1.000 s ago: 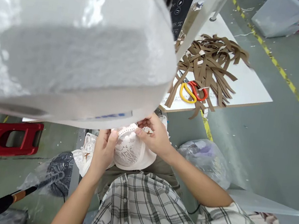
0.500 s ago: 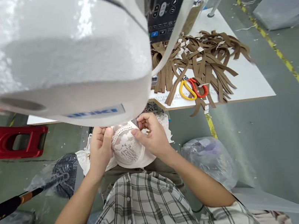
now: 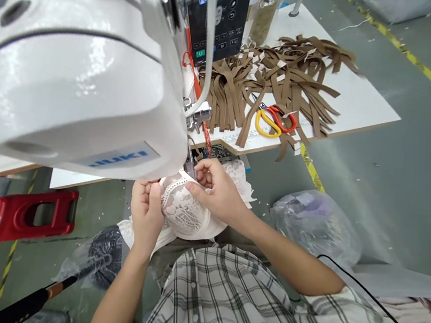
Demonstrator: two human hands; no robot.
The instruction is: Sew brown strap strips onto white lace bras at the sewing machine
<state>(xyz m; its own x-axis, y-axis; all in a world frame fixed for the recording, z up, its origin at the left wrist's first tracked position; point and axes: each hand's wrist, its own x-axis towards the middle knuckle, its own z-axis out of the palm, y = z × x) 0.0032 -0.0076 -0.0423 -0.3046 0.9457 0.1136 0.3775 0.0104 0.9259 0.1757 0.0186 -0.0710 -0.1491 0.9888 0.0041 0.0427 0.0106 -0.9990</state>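
"Green floor [image 3: 386, 208] below, striped tape [image 3: 8, 265] across it. What stands at the far left?"

"Red plastic stool [image 3: 14, 207], with a big white sewing machine [image 3: 88, 88] above and beyond it, blue lettering on its head."

"And the left hand [image 3: 147, 210]?"

"Just below the machine's front edge. Nearly closed, thumb against bent fingers, pinching the edge of the white lace cup [image 3: 187, 211]."

"Where is that cup, exactly?"

"Between the two hands, in front of the plaid shirt [image 3: 218, 302], lacy face up, top edge close to the machine's metal parts."

"Right hand [image 3: 219, 192]?"

"Half curled, thumb lying on the cup's upper edge, a small gap to the forefinger. I can't tell whether the hidden fingers grip fabric underneath."

"Further right?"

"Dark control panel [image 3: 225, 25], then a white table [image 3: 368, 114] bearing heaped brown strips [image 3: 225, 93]. Scissors [image 3: 275, 117] with one yellow and one red handle lie among them. Past those, a clear plastic bag [image 3: 313, 225] sits on the floor."
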